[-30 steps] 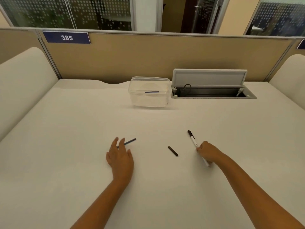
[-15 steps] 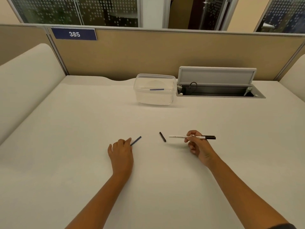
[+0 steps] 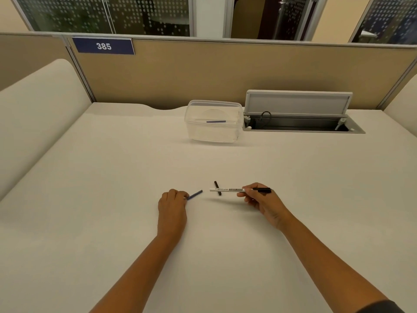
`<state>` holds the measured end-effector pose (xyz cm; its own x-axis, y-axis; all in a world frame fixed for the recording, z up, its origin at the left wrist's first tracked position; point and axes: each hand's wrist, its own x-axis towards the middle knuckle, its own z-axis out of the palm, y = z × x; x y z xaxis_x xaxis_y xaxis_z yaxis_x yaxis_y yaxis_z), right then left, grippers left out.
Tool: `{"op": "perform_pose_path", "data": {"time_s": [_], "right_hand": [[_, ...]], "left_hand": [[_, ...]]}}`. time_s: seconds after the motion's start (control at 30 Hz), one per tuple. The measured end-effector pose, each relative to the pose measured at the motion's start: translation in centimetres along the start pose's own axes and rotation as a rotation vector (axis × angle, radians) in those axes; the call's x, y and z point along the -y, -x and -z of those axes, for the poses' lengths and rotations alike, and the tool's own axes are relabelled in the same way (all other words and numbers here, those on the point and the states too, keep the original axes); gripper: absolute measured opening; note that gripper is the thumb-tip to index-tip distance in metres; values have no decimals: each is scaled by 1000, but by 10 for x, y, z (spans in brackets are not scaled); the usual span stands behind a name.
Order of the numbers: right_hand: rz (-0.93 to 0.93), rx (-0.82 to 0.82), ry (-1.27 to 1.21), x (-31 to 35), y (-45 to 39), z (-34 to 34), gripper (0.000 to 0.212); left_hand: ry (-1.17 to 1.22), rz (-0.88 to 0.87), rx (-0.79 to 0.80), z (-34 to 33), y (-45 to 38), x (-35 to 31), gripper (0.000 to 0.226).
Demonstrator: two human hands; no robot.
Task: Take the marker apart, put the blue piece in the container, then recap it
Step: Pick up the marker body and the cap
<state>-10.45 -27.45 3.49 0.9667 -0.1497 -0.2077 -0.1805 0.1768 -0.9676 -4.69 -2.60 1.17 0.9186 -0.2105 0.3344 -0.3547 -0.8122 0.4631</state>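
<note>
A wide white desk (image 3: pixel 112 177) fills the view, backed by a tan partition (image 3: pixel 203 71) that carries a blue plate marked 385 (image 3: pixel 103 46). At the desk's far edge an open cable hatch (image 3: pixel 300 114) has its grey lid tilted up, and just left of it stands a clear plastic container (image 3: pixel 213 120) with a thin blue stick (image 3: pixel 216 121) lying across its inside.

Both bare forearms reach in from the lower edge. The right hand (image 3: pixel 262 203) is raised a little above the desk, palm turned inward, and its grip pinches the marker (image 3: pixel 239 190) between thumb and fingertips near the black end. The marker is a slim white barrel with dark printed lettering and a black cap on its right end; it lies level, its open white end pointing left. Behind that barrel, a short black piece (image 3: pixel 217 188) lies on the desk, angled slightly.

The left hand (image 3: pixel 172 205) rests knuckles-up on the desk, fingers curled, its grip closed on the near end of the blue piece (image 3: pixel 194 195), a thin dark-blue rod that sticks out up and to the right, towards the marker's open end but apart from it. I cannot tell whether the rod's far tip touches the desk.
</note>
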Motion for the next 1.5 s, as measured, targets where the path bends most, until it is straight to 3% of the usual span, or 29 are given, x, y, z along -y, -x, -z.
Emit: {"op": "perform_pose_path", "data": {"time_s": [0.23,0.73,0.9,1.07,1.2,1.37,1.5], "right_hand": [[-44,-19,-6,-4,0,5,12],[-101,37,89,3,3,-3,19],[-202,-41,-257,-2,5,-20,24],[-232,-56,-809,-4,11,-31,15],[-177,-17,-998,-5,14,-41,35],[-222,-16,-987,-5,13,-58,15],[-278,-18,-928,-9,13,-70,14]], "left_hand": [[40,-7,-17,1,1,1,18],[88,-207,-58,5,4,-4,14],[273,36,-293,12,3,0,35],[337,41,-223,11,4,-2,39],[330,28,-166,7,4,0,37],[151,-173,-111,11,6,-4,55],[41,-448,-65,8,6,-6,39]]}}
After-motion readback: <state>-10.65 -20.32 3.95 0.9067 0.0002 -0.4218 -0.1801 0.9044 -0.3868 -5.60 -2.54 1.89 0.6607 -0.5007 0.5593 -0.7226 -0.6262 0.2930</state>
